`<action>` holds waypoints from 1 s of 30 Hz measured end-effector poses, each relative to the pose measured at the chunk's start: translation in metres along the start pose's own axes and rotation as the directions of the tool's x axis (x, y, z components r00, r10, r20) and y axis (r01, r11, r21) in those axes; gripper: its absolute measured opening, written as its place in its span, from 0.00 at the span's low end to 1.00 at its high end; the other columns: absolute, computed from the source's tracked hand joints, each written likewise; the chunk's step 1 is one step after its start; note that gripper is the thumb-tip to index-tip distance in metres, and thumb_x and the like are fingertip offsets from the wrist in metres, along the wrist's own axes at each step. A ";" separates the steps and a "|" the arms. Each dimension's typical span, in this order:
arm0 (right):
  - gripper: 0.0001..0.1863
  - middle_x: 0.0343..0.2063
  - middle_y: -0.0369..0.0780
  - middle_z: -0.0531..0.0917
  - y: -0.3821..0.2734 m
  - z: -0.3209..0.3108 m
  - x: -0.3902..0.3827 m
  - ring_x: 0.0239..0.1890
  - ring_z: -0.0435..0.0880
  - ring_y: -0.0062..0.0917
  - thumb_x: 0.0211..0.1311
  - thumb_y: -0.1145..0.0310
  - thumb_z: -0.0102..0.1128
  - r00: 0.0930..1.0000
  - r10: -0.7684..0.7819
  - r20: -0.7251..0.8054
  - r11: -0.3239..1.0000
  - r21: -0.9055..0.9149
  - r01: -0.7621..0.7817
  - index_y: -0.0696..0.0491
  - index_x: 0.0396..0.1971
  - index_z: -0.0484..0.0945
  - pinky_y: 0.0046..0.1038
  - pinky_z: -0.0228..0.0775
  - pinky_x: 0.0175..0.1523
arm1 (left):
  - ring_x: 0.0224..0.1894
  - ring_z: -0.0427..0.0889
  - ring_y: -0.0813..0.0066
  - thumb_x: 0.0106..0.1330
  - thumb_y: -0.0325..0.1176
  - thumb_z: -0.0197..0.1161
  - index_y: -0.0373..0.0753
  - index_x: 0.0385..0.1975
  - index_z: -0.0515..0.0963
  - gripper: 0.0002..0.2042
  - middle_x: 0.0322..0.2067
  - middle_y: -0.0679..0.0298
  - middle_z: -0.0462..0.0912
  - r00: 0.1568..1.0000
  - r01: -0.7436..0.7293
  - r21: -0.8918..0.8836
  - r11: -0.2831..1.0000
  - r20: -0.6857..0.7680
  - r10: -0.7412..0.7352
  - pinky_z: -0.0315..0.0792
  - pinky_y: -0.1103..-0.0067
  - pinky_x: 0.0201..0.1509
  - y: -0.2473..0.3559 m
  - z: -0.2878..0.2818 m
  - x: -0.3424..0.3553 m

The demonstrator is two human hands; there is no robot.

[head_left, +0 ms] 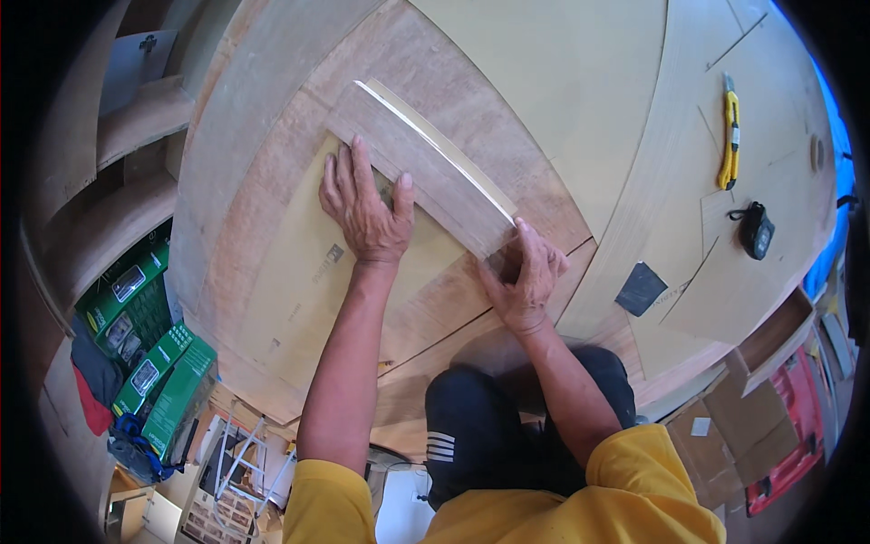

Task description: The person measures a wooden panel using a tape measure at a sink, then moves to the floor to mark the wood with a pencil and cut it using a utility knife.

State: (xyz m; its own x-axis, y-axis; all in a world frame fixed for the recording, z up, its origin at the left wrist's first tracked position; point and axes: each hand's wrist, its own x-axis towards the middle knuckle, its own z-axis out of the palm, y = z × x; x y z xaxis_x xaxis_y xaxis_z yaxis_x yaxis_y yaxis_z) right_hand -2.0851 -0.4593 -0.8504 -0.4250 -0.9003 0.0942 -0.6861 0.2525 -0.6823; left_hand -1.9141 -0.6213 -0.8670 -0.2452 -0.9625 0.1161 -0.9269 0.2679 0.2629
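Note:
A strip of grey-brown wood-grain board (424,172) lies slantwise in front of me, with a bright white line along its far edge. Just past that line shows a narrow cream strip (403,107). Fingers stretched out, my left hand (367,204) rests at the near edge of the board's left part. My right hand (526,276) holds the board's right end, thumb at the near side and fingers at the far corner. Part of that end is hidden by the fingers. Beneath lies a cream sheet (299,299) on reddish plywood (517,136).
To the right lie a yellow utility knife (729,136), a black tape measure (754,229) and a dark square of sandpaper-like material (642,288). Green boxes (168,385) and wooden shelving (136,199) stand at left. A cardboard box (734,426) sits at lower right.

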 end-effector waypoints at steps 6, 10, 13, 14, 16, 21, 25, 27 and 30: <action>0.50 0.43 0.37 0.83 0.001 0.002 -0.001 0.47 0.82 0.30 0.38 0.66 0.84 1.000 -0.011 -0.005 1.000 -0.014 0.011 0.53 0.67 0.70 0.35 0.59 0.58 | 0.72 0.59 0.43 0.70 0.63 0.53 0.40 0.74 0.62 0.40 0.69 0.47 0.67 1.000 0.010 -0.003 1.000 -0.010 -0.011 0.52 0.48 0.73 0.000 0.001 0.000; 0.50 0.55 0.39 0.82 0.002 0.002 -0.002 0.52 0.81 0.32 0.38 0.64 0.84 1.000 -0.009 0.010 1.000 -0.005 0.009 0.53 0.67 0.69 0.36 0.59 0.59 | 0.71 0.62 0.42 0.70 0.60 0.55 0.39 0.73 0.63 0.39 0.68 0.47 0.68 0.999 -0.018 0.016 1.000 -0.038 0.019 0.53 0.50 0.74 0.000 0.001 0.000; 0.50 0.60 0.40 0.81 0.003 0.001 -0.003 0.54 0.80 0.32 0.39 0.63 0.84 1.000 0.001 0.030 1.000 0.003 -0.001 0.53 0.67 0.69 0.36 0.59 0.59 | 0.71 0.62 0.42 0.68 0.60 0.57 0.39 0.73 0.63 0.40 0.68 0.47 0.69 0.998 -0.027 0.000 1.000 -0.049 0.027 0.53 0.48 0.73 -0.002 0.002 0.001; 0.50 0.60 0.40 0.81 0.003 0.001 -0.003 0.54 0.80 0.32 0.39 0.63 0.84 0.999 0.004 0.037 1.000 0.007 -0.005 0.53 0.67 0.69 0.36 0.59 0.59 | 0.71 0.61 0.41 0.68 0.61 0.57 0.40 0.73 0.63 0.40 0.68 0.47 0.68 0.998 -0.026 -0.010 1.000 -0.051 0.026 0.53 0.47 0.73 -0.002 0.003 0.001; 0.50 0.59 0.41 0.81 0.003 0.001 -0.003 0.53 0.80 0.33 0.40 0.63 0.84 1.000 -0.008 0.021 1.000 0.002 0.008 0.53 0.67 0.69 0.36 0.59 0.59 | 0.71 0.62 0.41 0.68 0.61 0.57 0.40 0.73 0.63 0.40 0.67 0.47 0.69 0.998 -0.028 -0.019 0.999 -0.053 0.027 0.53 0.47 0.73 -0.003 0.004 0.001; 0.50 0.58 0.41 0.81 0.003 0.001 -0.002 0.52 0.81 0.32 0.40 0.63 0.83 1.000 -0.018 0.008 1.000 0.008 0.017 0.54 0.67 0.68 0.36 0.59 0.58 | 0.70 0.63 0.40 0.68 0.62 0.57 0.39 0.73 0.63 0.40 0.67 0.46 0.69 0.998 -0.030 -0.021 0.999 -0.053 0.029 0.54 0.48 0.72 -0.003 0.003 0.001; 0.50 0.58 0.41 0.81 0.002 0.001 -0.002 0.51 0.81 0.32 0.39 0.63 0.83 1.000 -0.008 0.017 1.000 0.008 0.008 0.54 0.67 0.69 0.36 0.59 0.58 | 0.70 0.63 0.40 0.68 0.62 0.57 0.39 0.73 0.63 0.40 0.67 0.46 0.69 0.998 -0.037 -0.029 0.999 -0.055 0.035 0.54 0.47 0.72 -0.003 0.003 0.002; 0.50 0.57 0.41 0.82 0.002 0.001 -0.002 0.51 0.81 0.32 0.39 0.63 0.83 1.000 -0.007 0.015 1.000 0.010 0.007 0.54 0.67 0.69 0.36 0.59 0.57 | 0.70 0.63 0.40 0.68 0.62 0.57 0.39 0.73 0.63 0.40 0.67 0.46 0.69 0.998 -0.037 -0.026 0.999 -0.054 0.036 0.54 0.47 0.73 -0.004 0.003 0.002; 0.50 0.57 0.41 0.82 0.002 0.001 -0.001 0.51 0.81 0.32 0.39 0.63 0.83 1.000 -0.010 0.011 1.000 0.006 0.010 0.54 0.67 0.70 0.36 0.58 0.58 | 0.70 0.63 0.40 0.68 0.62 0.57 0.39 0.73 0.63 0.40 0.67 0.46 0.69 0.998 -0.036 -0.022 0.999 -0.054 0.035 0.53 0.47 0.73 -0.003 0.003 0.002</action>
State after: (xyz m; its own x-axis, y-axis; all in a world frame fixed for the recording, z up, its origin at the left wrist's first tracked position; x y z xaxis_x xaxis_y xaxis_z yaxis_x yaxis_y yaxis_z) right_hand -2.0853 -0.4579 -0.8521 -0.4115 -0.9066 0.0934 -0.6866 0.2410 -0.6860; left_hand -1.9123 -0.6238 -0.8705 -0.2616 -0.9488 0.1769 -0.9110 0.3032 0.2794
